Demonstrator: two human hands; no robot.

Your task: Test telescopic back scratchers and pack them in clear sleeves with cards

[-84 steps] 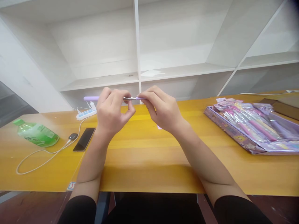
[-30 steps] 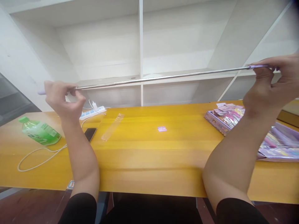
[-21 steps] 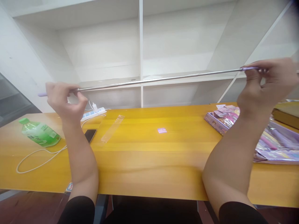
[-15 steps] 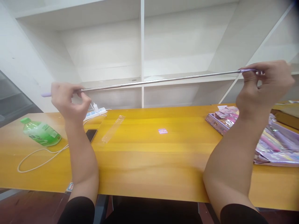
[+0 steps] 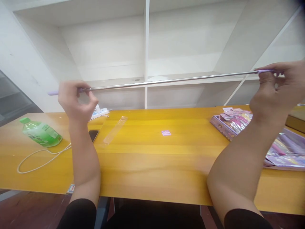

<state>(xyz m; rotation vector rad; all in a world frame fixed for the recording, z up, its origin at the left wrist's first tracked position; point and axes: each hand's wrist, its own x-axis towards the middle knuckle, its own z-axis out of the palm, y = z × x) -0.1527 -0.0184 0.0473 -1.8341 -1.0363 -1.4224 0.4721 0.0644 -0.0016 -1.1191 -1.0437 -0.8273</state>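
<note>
A long, thin telescopic rod (image 5: 152,83) of silver metal stretches across the head view above the table, its right end a little higher. My left hand (image 5: 76,100) pinches it near its left end, where a light purple handle sticks out past the fingers. At the other end, my right hand (image 5: 281,84) grips a light purple tip between thumb and fingers; part of this hand is cut off by the frame edge. Below the rod, a small purple card (image 5: 166,133) and a clear plastic sleeve (image 5: 116,130) lie flat on the table.
On the wooden table (image 5: 147,171) stand a green-capped bottle (image 5: 41,132) lying tilted, a white cable (image 5: 30,171), a dark phone (image 5: 93,135) and a power strip (image 5: 100,113). A patterned box (image 5: 221,128) of wrapped items sits right. White shelves (image 5: 190,41) rise behind.
My right hand has moved further right, and my left hand slightly right too. More of the rod's silver length shows between them.
</note>
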